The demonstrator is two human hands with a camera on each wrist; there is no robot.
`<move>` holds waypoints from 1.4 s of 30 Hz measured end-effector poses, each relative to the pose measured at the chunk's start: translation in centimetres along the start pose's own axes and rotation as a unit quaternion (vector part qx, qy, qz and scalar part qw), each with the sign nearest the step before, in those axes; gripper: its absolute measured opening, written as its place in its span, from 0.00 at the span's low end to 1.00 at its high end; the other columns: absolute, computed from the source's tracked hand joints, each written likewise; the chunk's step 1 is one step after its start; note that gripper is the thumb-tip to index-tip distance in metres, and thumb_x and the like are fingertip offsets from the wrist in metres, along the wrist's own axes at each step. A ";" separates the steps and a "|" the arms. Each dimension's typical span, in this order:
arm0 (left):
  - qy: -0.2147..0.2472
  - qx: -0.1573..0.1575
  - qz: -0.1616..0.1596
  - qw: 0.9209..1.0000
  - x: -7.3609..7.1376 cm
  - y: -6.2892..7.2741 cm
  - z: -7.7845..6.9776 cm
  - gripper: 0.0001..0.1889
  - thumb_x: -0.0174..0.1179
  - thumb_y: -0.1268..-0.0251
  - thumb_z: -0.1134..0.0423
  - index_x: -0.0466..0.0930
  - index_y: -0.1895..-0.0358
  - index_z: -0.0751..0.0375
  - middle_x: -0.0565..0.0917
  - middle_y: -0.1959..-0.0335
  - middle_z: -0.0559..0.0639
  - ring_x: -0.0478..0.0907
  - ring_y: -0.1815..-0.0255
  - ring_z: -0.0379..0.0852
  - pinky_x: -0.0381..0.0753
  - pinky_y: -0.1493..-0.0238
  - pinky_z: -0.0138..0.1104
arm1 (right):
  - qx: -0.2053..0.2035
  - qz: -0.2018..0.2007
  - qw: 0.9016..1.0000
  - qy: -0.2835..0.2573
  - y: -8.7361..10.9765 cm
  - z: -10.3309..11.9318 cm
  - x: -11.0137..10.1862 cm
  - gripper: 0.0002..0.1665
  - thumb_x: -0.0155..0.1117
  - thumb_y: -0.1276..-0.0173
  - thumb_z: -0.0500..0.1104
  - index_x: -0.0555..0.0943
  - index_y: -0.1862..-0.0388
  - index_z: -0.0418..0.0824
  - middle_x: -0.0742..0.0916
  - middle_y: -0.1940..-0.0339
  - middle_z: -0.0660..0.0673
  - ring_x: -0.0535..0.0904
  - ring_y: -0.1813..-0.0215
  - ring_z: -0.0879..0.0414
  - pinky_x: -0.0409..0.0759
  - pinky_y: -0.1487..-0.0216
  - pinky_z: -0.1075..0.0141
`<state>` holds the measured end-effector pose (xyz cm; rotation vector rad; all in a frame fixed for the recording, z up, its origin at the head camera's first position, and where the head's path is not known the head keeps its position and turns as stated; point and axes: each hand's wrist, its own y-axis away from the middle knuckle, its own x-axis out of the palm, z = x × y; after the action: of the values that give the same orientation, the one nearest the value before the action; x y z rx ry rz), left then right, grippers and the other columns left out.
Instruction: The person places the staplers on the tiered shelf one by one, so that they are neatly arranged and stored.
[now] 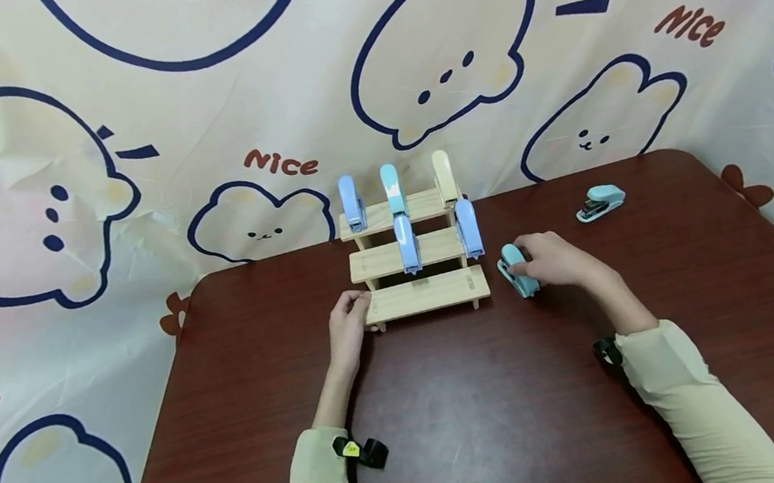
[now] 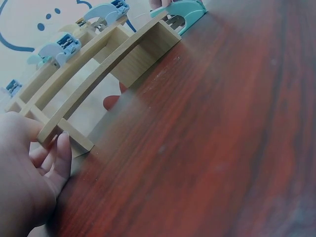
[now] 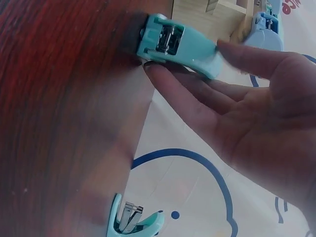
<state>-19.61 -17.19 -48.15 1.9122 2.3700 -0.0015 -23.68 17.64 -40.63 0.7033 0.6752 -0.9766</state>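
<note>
My left hand point(image 1: 351, 325) grips the left end of the lowest board of a three-step wooden rack point(image 1: 429, 296), thumb above and fingers below in the left wrist view. Just right of the rack, my right hand point(image 1: 552, 258) holds a teal stapler point(image 1: 520, 272) between thumb and fingers, close over the table. On the rack's top step stand a blue stapler point(image 1: 352, 204), a light blue stapler point(image 1: 392, 190) and a cream stapler point(image 1: 445, 177). The middle step carries a periwinkle stapler point(image 1: 407, 245) and, at its right end, another periwinkle stapler point(image 1: 469, 229).
Another teal stapler point(image 1: 601, 202) lies on the dark brown table point(image 1: 451, 425) at the back right. A white curtain point(image 1: 258, 113) with cartoon outlines hangs behind the rack and along the table's sides.
</note>
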 end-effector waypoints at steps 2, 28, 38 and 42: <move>0.003 0.000 0.000 1.000 0.1 0.1 0.0 0.12 0.59 0.23 0.61 0.81 0.54 0.69 0.78 0.66 0.51 0.76 0.77 0.41 0.81 0.77 0.30 | 0.012 0.005 1.000 0.000 0.0 0.0 0.1 0.29 0.65 0.25 0.40 0.72 0.36 0.20 0.84 0.55 0.33 0.80 0.62 0.47 0.82 0.64 0.60; 0.055 -0.039 0.027 0.997 -0.1 -0.1 -0.4 0.13 0.56 0.21 0.61 0.80 0.50 0.70 0.79 0.59 0.52 0.76 0.68 0.42 0.82 0.71 0.33 | 0.020 -0.095 0.993 -0.066 2.0 -0.1 -1.9 0.24 0.71 0.31 0.37 0.79 0.43 0.21 0.88 0.58 0.30 0.86 0.66 0.50 0.88 0.67 0.60; 0.058 -0.032 0.011 0.998 -0.5 -0.2 -0.1 0.11 0.57 0.22 0.63 0.81 0.51 0.69 0.80 0.59 0.53 0.78 0.70 0.42 0.81 0.72 0.30 | 0.033 -0.136 0.980 -0.141 2.7 1.1 -3.2 0.25 0.74 0.31 0.40 0.80 0.42 0.26 0.90 0.60 0.35 0.88 0.63 0.50 0.89 0.58 0.57; 0.060 -0.030 0.010 0.998 -0.7 -0.2 -0.1 0.11 0.57 0.22 0.63 0.81 0.51 0.70 0.80 0.59 0.53 0.78 0.69 0.42 0.81 0.72 0.31 | 0.037 -0.159 0.969 -0.187 2.5 1.8 -3.4 0.29 0.76 0.32 0.45 0.80 0.40 0.28 0.90 0.56 0.34 0.89 0.63 0.53 0.88 0.57 0.63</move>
<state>-19.68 -17.90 -48.03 1.9615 2.3944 0.1879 -22.45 18.91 -36.37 0.4622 0.4251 -1.3937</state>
